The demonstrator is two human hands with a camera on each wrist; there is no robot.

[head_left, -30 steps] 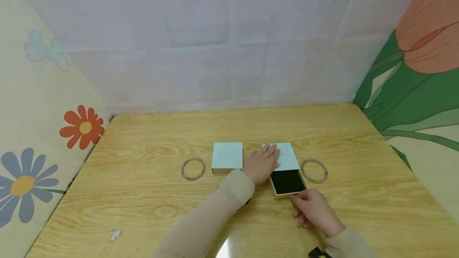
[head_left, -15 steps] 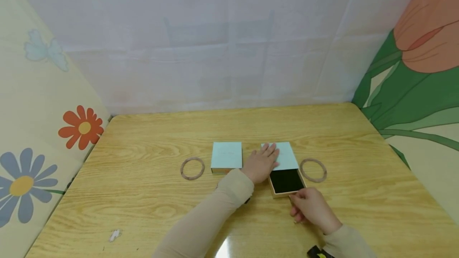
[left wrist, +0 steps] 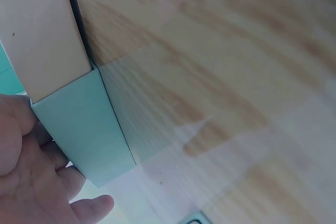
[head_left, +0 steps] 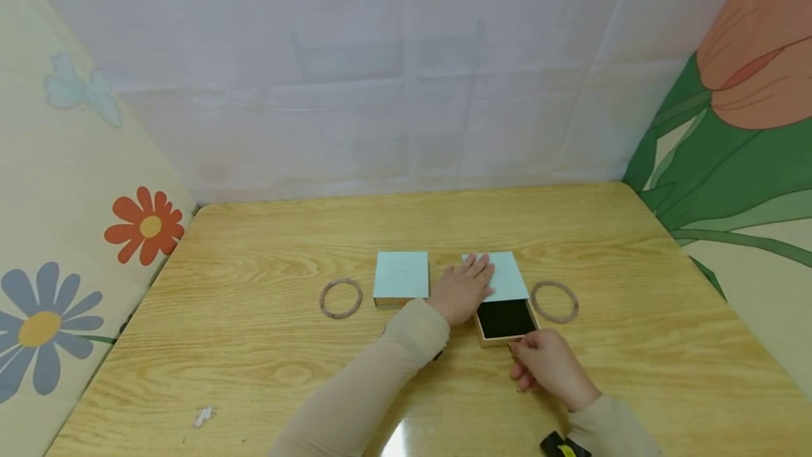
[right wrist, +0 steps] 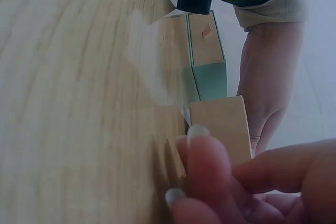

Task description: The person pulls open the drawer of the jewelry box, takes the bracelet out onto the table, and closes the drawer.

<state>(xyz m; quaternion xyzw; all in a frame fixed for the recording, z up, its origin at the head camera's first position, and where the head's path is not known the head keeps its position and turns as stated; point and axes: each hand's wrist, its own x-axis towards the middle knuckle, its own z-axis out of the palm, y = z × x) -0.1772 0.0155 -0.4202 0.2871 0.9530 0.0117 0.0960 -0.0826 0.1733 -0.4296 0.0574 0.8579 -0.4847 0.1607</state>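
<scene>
A pale blue jewelry box sleeve lies on the table, its drawer partly out toward me and lined in black. My left hand rests on top of the sleeve with fingers spread. At the drawer's front edge, my right hand pinches with thumb and forefinger, the other fingers curled beneath; the exact contact is hidden. In the right wrist view, the drawer's plain front shows behind the fingers. One bangle lies just right of this box.
A second pale blue box stands left of my left hand, with a small orange tab on its front. Another bangle lies left of it. A white mark is at the table's front left.
The drawer has slid slightly back into the sleeve, with my right hand moving a little away from me along with it. My left hand keeps its place on the sleeve.
</scene>
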